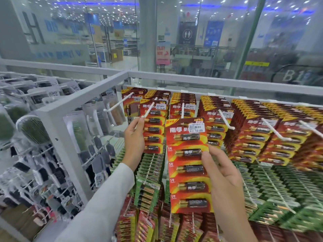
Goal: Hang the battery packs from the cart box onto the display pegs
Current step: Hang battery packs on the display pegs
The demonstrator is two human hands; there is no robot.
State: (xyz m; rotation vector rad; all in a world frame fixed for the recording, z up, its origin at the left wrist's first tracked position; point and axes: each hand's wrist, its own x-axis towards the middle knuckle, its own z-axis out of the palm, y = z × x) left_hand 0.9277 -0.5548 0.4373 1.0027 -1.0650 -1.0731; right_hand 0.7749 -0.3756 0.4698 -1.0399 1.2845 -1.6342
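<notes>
My right hand [222, 173] grips a long red battery pack [187, 165] by its right edge, holding it upright in front of the display. The pack carries several black-and-gold cells and a white 12.00 price sticker. My left hand [133, 137] pinches the front tip of a white display peg [148, 110] in the top row, second from the left. Red battery packs [154, 130] hang on that peg right beside my fingers. The held pack's top edge is level with the tip of the third peg [182, 110]. The cart box is out of view.
Full rows of red packs [262, 133] hang to the right, green packs [272, 187] below them, more red ones along the bottom. A white frame post [57, 123] divides this panel from pegs of brushes and small goods on the left. Glass wall behind.
</notes>
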